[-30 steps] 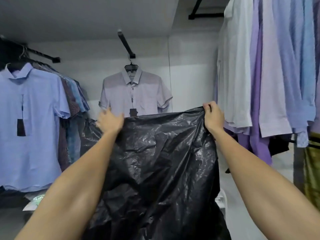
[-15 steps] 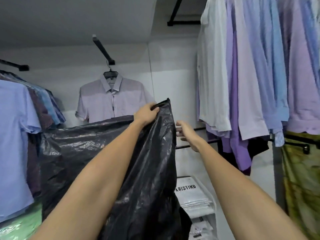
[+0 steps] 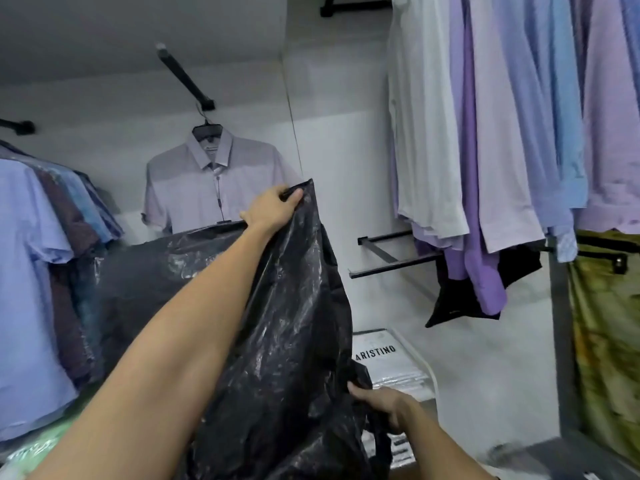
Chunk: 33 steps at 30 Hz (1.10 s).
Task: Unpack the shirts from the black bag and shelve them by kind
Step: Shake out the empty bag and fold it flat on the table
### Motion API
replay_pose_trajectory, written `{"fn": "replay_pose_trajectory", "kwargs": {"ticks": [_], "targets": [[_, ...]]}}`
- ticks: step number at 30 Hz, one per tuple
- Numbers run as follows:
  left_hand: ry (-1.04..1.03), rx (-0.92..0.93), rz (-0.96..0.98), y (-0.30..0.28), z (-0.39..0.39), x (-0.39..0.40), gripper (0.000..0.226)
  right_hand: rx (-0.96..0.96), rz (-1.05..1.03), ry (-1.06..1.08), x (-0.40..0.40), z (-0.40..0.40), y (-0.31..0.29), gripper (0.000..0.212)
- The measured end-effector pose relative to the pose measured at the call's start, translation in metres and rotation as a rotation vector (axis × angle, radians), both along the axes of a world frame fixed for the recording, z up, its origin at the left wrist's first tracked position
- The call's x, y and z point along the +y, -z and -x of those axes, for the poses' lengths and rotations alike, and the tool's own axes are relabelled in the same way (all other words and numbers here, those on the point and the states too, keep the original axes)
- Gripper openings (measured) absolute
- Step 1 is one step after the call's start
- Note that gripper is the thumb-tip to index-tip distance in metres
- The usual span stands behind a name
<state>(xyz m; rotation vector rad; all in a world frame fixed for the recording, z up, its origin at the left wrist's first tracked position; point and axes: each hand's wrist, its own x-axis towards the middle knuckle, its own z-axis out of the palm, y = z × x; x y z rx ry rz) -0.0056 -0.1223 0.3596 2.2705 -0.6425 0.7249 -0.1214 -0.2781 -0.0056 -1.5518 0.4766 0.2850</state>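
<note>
Gripping the black bag (image 3: 287,306), left hand (image 3: 273,211) high, right hand (image 3: 384,403) low

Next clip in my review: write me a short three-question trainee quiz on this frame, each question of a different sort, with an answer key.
1. True or false: the left hand grips the top edge of the black bag.
2. Multiple choice: where is the right hand? A) on a hanging shirt, B) gripping the bag low down, beside the packaged shirts, C) resting on the empty rail.
3. Fill in: the short-sleeved shirt on the back wall hangs from a black ____.

Key: 1 true; 2 B; 3 hanger.
</note>
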Motion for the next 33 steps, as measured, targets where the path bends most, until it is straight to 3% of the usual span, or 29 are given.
{"fn": "replay_pose_trajectory", "kwargs": {"ticks": [2, 4, 7, 8, 11, 15, 18, 19, 21, 25, 29, 33], "targets": [[-0.025, -0.003, 0.183, -0.005, -0.002, 0.01, 0.043, -0.075, 0.093, 0.156, -0.002, 0.01, 0.01, 0.086], [-0.034, -0.004, 0.383, -0.018, -0.005, 0.024, 0.034, -0.167, 0.309, 0.231, -0.004, 0.023, 0.028, 0.06], [0.018, -0.019, 0.443, -0.036, -0.036, 0.043, 0.037, -0.156, 0.328, 0.216, -0.015, 0.034, 0.057, 0.034], [0.026, -0.024, 0.418, -0.039, -0.063, 0.049, 0.039, -0.129, 0.277, 0.181, -0.018, 0.033, 0.065, 0.035], [0.013, -0.006, 0.368, -0.039, -0.065, 0.054, 0.044, -0.067, 0.225, 0.083, -0.029, 0.026, 0.074, 0.073], [-0.137, -0.077, 0.382, -0.036, -0.033, 0.054, 0.031, -0.063, 0.475, 0.042, -0.039, 0.007, 0.104, 0.091], [-0.221, -0.11, 0.396, -0.034, -0.034, 0.05, 0.028, -0.033, 0.602, 0.05, -0.033, 0.011, 0.097, 0.05], [-0.235, -0.115, 0.392, -0.032, -0.033, 0.049, 0.028, -0.021, 0.608, 0.058, -0.032, 0.012, 0.092, 0.045], [-0.267, -0.117, 0.383, -0.031, -0.034, 0.047, 0.031, 0.013, 0.579, 0.076, -0.041, 0.003, 0.097, 0.059], [-0.336, -0.124, 0.41, -0.044, -0.034, 0.062, 0.032, 0.01, 0.248, 0.248, -0.061, 0.002, 0.104, 0.076], [-0.354, -0.09, 0.399, -0.049, -0.04, 0.079, 0.033, -0.003, 0.103, 0.287, -0.062, 0.0, 0.103, 0.065], [-0.4, -0.105, 0.386, -0.045, -0.043, 0.084, 0.031, -0.089, -0.048, 0.374, -0.064, -0.013, 0.099, 0.023]]}}
